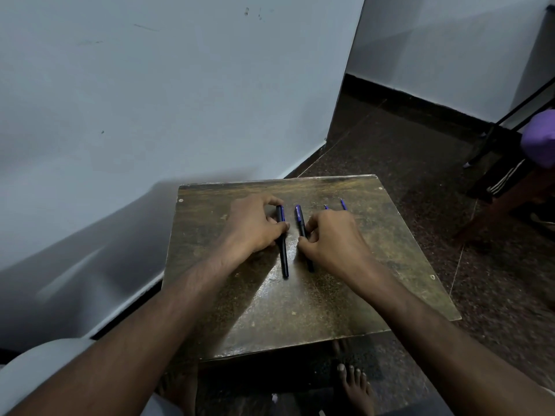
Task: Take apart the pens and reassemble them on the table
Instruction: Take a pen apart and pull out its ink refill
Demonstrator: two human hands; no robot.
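Two dark pens with purple caps lie side by side on the small worn wooden table (300, 307), pointing away from me. My left hand (252, 226) rests over the left pen (283, 253), thumb and fingers closed on its upper half. My right hand (333, 238) pinches the middle of the right pen (301, 220). Two thin purple-tipped refills (343, 204) stick out beyond my right hand's knuckles; most of their length is hidden by the hand.
A pale wall runs along the table's left side and behind it. Dark speckled floor surrounds the table. At right stand a black stand's legs (492, 136), a purple object (540, 139) and wooden furniture (510, 190). My bare foot (354, 385) shows below the table's front edge.
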